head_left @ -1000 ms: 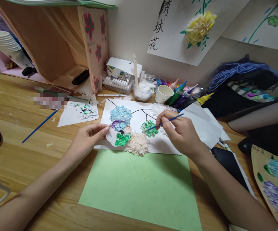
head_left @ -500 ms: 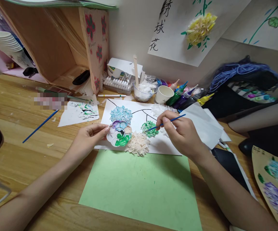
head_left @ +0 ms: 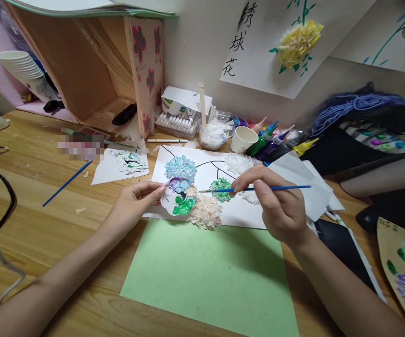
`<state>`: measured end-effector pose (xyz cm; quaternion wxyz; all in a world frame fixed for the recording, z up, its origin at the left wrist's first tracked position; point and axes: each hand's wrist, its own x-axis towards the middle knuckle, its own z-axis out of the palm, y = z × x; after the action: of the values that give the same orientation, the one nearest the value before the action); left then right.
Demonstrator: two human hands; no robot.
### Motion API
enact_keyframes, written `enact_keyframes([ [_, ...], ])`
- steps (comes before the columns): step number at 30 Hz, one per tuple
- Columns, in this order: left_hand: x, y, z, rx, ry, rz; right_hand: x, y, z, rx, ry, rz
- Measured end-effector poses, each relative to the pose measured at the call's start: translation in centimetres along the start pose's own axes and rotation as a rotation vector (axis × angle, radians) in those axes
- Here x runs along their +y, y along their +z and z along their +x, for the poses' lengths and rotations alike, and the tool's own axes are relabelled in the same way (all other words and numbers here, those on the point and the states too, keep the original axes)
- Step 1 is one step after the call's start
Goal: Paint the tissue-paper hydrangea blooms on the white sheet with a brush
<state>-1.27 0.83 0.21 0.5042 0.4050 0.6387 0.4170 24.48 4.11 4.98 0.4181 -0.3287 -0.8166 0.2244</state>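
My left hand (head_left: 141, 199) pinches the rim of a small white flower-shaped paint palette (head_left: 169, 204) with green, purple, black and peach paint in its wells. Between the fingers of my right hand (head_left: 276, 196) is a thin blue paintbrush (head_left: 276, 188), its tip at the palette's right edge. Below them lies white paper (head_left: 237, 219) with black drawn branches and raised paper-scrap flowers. One flower is light blue (head_left: 180, 167), another green (head_left: 222, 189), a third peach (head_left: 206, 211). White clusters (head_left: 238, 164) sit at the right, partly behind my right hand.
Green paper (head_left: 206, 276) lies in front. Behind stand a paper cup (head_left: 244, 139), a tub of white scraps (head_left: 215, 133), paint bottles (head_left: 263, 139) and markers (head_left: 174, 122). At left are another blue brush (head_left: 67, 183), a paint-smeared sheet (head_left: 118, 168) and an open box (head_left: 146, 70).
My right hand has moved the brush tip left from the green flower to the palette's edge, and the brush lies flatter. My left hand keeps its hold. The view has shifted slightly.
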Motion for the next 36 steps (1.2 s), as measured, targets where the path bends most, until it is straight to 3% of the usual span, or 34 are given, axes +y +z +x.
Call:
enact_keyframes([
  [3, 0.1, 0.0, 0.0, -0.005, -0.007, 0.0, 0.1, 0.2, 0.0, -0.09, -0.049, -0.069],
  [10, -0.1, -0.1, -0.1, -0.007, -0.01, -0.023, -0.2, 0.0, 0.1, -0.096, -0.118, -0.117],
  [15, -0.4, -0.2, 0.2, 0.003, -0.005, -0.02, 0.1, -0.6, 0.2, 0.1, 0.013, -0.089],
  [23, -0.4, -0.1, 0.3, 0.022, -0.004, -0.037, 0.7, 0.5, 0.3, -0.11, 0.015, -0.183],
  [29, -0.5, -0.3, 0.3, -0.003, -0.003, -0.066, 0.6, 0.4, 0.1, -0.066, 0.002, -0.169],
  [36, -0.5, -0.3, 0.3, 0.001, -0.013, -0.093, 0.4, 0.3, 0.1, -0.103, -0.021, -0.191],
])
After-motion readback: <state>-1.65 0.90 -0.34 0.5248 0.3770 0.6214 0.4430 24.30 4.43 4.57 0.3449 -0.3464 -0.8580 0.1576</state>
